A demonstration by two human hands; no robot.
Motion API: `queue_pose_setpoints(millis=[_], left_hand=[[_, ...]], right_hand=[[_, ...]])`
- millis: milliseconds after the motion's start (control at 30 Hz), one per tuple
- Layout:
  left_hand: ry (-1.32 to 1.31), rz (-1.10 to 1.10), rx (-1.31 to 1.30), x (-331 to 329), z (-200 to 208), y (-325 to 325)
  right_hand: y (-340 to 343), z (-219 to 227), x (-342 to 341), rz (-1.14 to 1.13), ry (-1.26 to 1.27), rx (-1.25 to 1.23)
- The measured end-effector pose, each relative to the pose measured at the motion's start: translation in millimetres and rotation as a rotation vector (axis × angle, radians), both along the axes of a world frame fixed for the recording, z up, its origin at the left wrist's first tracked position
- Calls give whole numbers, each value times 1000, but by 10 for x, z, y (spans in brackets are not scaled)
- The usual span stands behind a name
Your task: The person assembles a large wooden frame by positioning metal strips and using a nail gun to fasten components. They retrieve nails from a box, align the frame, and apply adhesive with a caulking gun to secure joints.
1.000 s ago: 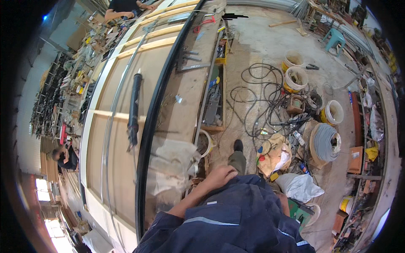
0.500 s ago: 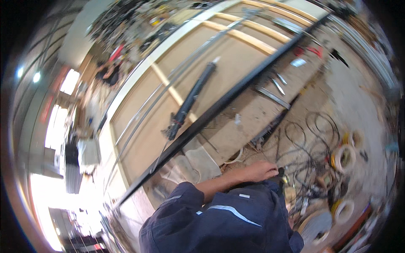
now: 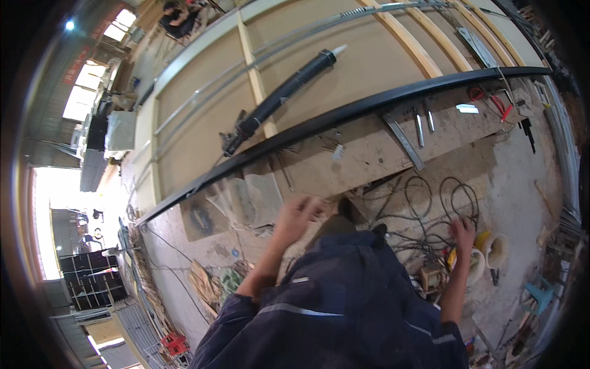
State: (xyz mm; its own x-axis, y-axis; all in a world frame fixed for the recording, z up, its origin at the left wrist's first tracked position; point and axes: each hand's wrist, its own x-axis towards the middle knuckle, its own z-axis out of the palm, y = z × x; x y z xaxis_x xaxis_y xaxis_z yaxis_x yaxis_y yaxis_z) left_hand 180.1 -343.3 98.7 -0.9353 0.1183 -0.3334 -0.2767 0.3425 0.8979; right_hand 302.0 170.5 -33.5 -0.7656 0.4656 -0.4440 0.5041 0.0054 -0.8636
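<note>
My left hand hovers in front of the workbench's near edge, fingers loosely apart and holding nothing. Away to the right, my right hand hangs above the floor with loosely bent, empty-looking fingers, slightly blurred. A black caulking gun with a white nozzle lies slantwise on a large framed panel, touching neither hand. The panel has wooden slats and a long black edge bar along its near side. Clear plastic sheeting lies near my left hand.
On the bench rest a metal square, slim metal tools and red-handled pliers. Coiled black cables and tape rolls lie on the floor at right. Another person sits at the far left.
My view has turned and shifted, so the panel and caulking gun sit higher in it. My left hand has moved left, away from my body's front; my right hand has come into view.
</note>
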Motion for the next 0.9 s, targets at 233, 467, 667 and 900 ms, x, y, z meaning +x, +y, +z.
queue_pose_setpoints(millis=[233,467,667,900], left_hand=[[233,473,22,-666,648,-774],[325,797,109,-1449,919,-1756],[383,868,353,-1940,755,-2515],[326,901,349,-2446,554,-2922]], right_hand=[[-882,813,-1889,11,258,-135],[-1909,1317,-2913,121,273,-142],[-1974,1347,-3595,170,304,-196],[-1930,1161,-4454,271,220,-222]])
